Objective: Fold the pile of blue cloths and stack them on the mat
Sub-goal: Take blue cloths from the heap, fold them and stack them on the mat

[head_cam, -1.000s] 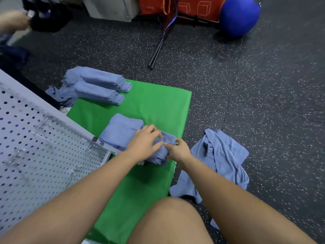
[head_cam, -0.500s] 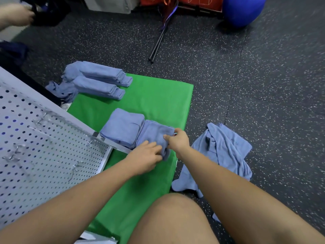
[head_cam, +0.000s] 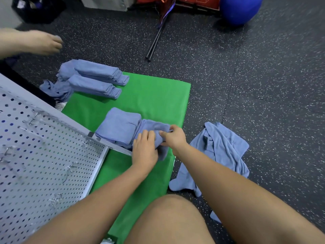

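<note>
On my feed both hands meet at the near right edge of the green mat (head_cam: pixel 158 95), working one blue cloth (head_cam: pixel 153 126) that lies partly folded there. The left hand (head_cam: pixel 144 149) sits palm-down on the near end of that cloth, its fingers bent and closed onto the fabric. The right hand (head_cam: pixel 174 138) pinches the cloth's right edge between thumb and fingers, so both hands are clamped on the same piece. Touching the cloth on its left is a folded stack (head_cam: pixel 117 125) of blue cloths, flat on the mat and partly tucked behind the corner of a white perforated panel (head_cam: pixel 44 155) that fills the lower left of the view. At the far left corner of the mat lie two folded bundles (head_cam: pixel 98 78), side by side, with a crumpled blue piece trailing off their left end onto the floor. The loose pile (head_cam: pixel 223 148) of unfolded cloths lies on the speckled dark floor (head_cam: pixel 263 85) just off the mat's right edge, beside the right forearm. A bare knee (head_cam: pixel 168 221) rises at the bottom centre. Farther off I see a blue ball (head_cam: pixel 241 9), a pair of thin black rods (head_cam: pixel 155 43) lying on the floor, and another person's hand (head_cam: pixel 42 42) at the left edge, blurred.
</note>
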Available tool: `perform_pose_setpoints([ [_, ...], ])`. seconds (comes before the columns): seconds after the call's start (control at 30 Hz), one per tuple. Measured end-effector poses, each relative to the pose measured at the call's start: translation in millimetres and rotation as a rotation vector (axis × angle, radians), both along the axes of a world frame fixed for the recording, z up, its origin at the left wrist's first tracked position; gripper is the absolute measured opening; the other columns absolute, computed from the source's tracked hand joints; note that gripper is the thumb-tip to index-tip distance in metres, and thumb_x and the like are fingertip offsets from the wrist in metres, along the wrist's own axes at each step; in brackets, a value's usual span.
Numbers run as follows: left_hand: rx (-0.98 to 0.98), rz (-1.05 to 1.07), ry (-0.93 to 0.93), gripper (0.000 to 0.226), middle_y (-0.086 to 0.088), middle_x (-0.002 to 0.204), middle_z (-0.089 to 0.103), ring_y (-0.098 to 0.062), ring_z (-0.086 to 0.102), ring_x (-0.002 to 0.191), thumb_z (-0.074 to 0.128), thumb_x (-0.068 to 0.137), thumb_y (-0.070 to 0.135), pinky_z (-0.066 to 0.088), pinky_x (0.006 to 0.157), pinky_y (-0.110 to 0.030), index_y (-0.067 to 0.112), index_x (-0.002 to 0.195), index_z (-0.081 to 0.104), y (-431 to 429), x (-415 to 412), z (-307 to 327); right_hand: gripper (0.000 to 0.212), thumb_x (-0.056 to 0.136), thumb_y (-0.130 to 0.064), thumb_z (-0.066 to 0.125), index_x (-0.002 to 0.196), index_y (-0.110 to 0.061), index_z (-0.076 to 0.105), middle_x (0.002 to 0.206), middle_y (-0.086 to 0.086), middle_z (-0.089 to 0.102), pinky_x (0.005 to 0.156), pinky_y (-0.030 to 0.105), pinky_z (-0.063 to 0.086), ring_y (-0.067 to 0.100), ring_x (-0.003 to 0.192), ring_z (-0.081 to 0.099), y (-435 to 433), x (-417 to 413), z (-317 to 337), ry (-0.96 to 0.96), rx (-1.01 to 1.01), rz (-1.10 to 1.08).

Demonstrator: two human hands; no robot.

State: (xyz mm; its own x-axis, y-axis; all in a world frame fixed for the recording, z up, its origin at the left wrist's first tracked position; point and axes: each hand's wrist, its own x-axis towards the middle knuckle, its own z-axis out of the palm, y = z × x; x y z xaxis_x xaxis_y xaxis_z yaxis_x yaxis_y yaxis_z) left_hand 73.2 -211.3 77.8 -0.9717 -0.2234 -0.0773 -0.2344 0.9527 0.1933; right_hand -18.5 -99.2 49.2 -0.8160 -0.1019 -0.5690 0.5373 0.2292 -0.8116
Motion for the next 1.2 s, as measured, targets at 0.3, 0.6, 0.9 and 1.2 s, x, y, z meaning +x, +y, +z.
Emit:
perform_pose_setpoints([
  [0.3,-0.173,-0.475,-0.057,0.046,-0.001,0.101,0.052,-0.029,0.052,0.091,0.084,0.074,0.035,0.044,0.074,-0.043,0.023,0.105,0.052,-23,25,-19,0.019,0.091,-0.023,0.078,0.096,-0.02,0.06,0.093,0.005,0.071,0.078,0.035,0.056,0.028,0.089,0.07,18,5,-7,0.045,0.176,0.078],
  [0.6,-0.134,-0.263,-0.11,0.063,-0.005,0.165,0.036,-0.031,0.037,0.15,0.04,0.102,0.069,0.035,0.114,-0.053,0.036,0.155,0.044,-5,-7,-13,0.03,0.093,-0.035,0.078,0.114,-0.021,0.062,0.089,-0.001,0.072,0.087,0.051,0.063,0.029,0.087,0.076,62,6,-20,0.037,0.078,0.052],
  [0.9,-0.109,-0.252,-0.404,0.085,-0.007,0.178,-0.015,-0.03,-0.01,0.166,0.026,0.102,0.076,-0.002,0.133,-0.056,0.037,0.17,-0.007,8,-34,-26,0.003,0.096,-0.031,0.069,0.098,-0.032,0.067,0.098,-0.002,0.074,0.091,0.054,0.061,0.026,0.096,0.074,131,12,-49,0.019,0.186,0.091],
  [1.2,0.005,-0.413,-0.082,0.039,-0.002,0.135,0.055,-0.027,0.052,0.125,0.057,0.097,0.036,0.041,0.106,-0.046,0.021,0.133,0.057,104,-72,-32,0.005,0.101,-0.026,0.063,0.104,-0.023,0.066,0.097,0.005,0.073,0.072,0.039,0.055,0.025,0.081,0.066,214,23,-80,-0.038,0.354,0.096],
])
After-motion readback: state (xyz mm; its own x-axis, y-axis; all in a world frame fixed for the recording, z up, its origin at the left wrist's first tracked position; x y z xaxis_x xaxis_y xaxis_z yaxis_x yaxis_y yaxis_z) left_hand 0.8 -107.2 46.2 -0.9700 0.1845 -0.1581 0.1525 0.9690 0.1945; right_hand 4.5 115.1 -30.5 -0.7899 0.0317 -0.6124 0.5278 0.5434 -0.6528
